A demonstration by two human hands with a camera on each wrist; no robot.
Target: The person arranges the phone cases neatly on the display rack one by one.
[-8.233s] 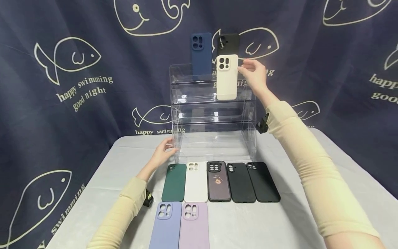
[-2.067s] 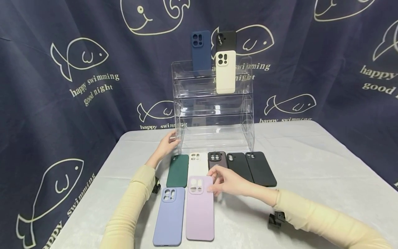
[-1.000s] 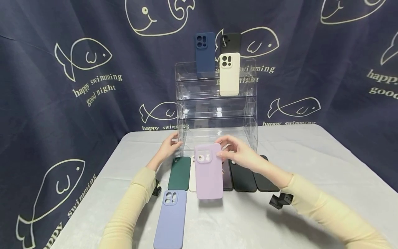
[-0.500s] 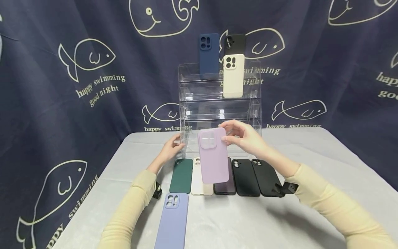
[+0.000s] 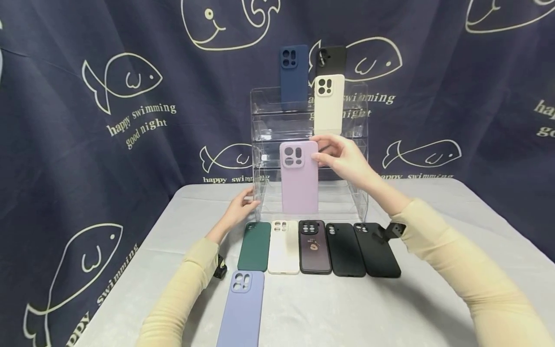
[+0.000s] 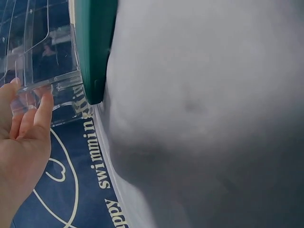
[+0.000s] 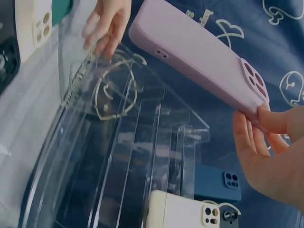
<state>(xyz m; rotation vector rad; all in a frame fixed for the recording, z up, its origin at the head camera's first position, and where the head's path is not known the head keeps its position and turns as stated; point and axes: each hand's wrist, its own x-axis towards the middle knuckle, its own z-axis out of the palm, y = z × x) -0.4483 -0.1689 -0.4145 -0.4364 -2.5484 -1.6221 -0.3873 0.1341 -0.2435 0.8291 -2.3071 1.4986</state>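
Note:
A light purple phone case [image 5: 300,188] is held upright by my right hand [image 5: 347,161], which pinches its upper right edge between thumb and fingers. It is in front of the clear stepped display rack [image 5: 303,202]; the right wrist view shows it apart from the tiers. My left hand [image 5: 237,208] grips the rack's lower left side edge, thumb and fingers about the clear panel in the left wrist view. On the rack's upper tiers stand a dark blue case [image 5: 294,84], a black case [image 5: 336,60] and a cream case [image 5: 329,106] that partly covers the black one.
Before the rack lie a green case [image 5: 254,246], a white case [image 5: 284,250], a dark printed case [image 5: 315,258] and two black cases [image 5: 347,253] in a row. Nearer, a periwinkle case [image 5: 243,313] lies on the grey-white tablecloth [image 5: 325,308]. A navy fish-print curtain [image 5: 208,96] hangs behind.
My right hand has let go of the cream case, now standing on the rack, then lifted the purple case from the table and raised it before the rack. My left hand stays at the rack's side.

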